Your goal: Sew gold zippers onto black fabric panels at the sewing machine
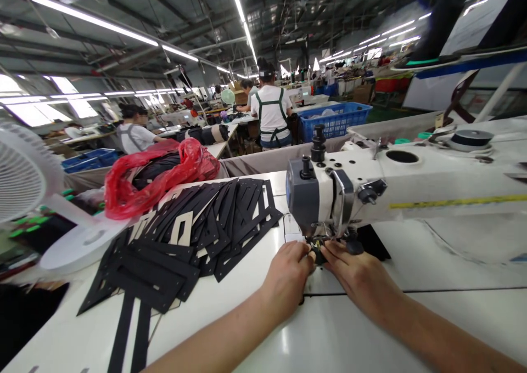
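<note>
A white sewing machine (436,175) with a grey head cover stands on the white table. Close to its presser foot, my left hand (288,274) has curled fingers pinching the near edge of a small dark piece. From the other side, my right hand (360,271) grips the same work with its fingers pressed together. A black flat piece (374,242) shows behind my right hand, under the machine arm; whether it joins the work at the needle cannot be told. My fingertips partly hide the needle area.
Left of the machine lies a spread pile of black slotted panels (144,277). Beyond it are a red plastic bag (160,175) and a white fan (78,241). A blue crate (333,122) and several people at work are farther back.
</note>
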{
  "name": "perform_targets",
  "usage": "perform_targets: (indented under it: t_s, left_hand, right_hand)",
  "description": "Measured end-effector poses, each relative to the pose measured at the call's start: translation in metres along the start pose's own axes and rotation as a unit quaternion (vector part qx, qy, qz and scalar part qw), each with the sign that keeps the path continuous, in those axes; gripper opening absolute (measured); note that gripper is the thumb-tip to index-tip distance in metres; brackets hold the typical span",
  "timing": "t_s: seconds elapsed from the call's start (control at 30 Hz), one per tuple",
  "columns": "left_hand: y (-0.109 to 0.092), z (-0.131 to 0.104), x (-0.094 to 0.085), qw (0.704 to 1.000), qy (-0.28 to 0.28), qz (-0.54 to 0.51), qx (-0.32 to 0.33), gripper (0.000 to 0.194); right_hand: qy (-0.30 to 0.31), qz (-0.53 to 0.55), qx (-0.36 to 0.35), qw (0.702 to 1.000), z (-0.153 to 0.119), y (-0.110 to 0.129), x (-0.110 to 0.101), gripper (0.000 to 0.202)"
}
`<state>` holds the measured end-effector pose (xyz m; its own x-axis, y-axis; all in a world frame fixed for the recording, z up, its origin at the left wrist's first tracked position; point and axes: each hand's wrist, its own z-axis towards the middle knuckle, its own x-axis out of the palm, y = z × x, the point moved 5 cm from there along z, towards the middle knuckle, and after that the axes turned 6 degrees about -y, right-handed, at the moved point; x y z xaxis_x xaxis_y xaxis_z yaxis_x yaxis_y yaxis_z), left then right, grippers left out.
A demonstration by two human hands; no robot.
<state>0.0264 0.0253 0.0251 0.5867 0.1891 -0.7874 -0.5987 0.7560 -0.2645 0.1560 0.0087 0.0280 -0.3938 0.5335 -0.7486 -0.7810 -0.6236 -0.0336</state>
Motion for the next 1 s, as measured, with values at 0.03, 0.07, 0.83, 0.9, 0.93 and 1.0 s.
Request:
perform_targets:
  t_s: [0.03,0.07,0.83,0.9,0.93,1.0]
  left_hand:
    - [0.002,0.000,0.001,1.000,0.001,-0.003,-0.006,0.019]
    - [0.004,0.001,0.002,1.000,0.002,-0.006,-0.014,0.019]
    - [0.007,0.001,0.002,0.999,-0.044,0.000,-0.027,0.014]
    - [0.007,0.000,0.002,0.997,-0.067,0.019,-0.016,0.012]
    - [0.008,0.000,0.002,0.997,-0.075,0.024,-0.011,0.011]
    - [0.009,0.000,0.004,0.997,-0.079,0.022,-0.001,0.010]
  right_hand:
    - [0.006,-0.002,0.004,1.000,0.001,-0.001,0.000,0.027]
    - [0.011,-0.004,0.007,1.000,0.001,-0.001,0.001,0.027]
    - [0.017,0.029,0.042,0.999,-0.001,-0.011,0.006,0.024]
    - [0.020,0.031,0.048,0.998,-0.001,-0.012,0.007,0.024]
    - [0.023,0.032,0.048,0.998,0.000,-0.012,0.007,0.023]
    - [0.031,0.034,0.048,0.998,0.001,-0.012,0.007,0.022]
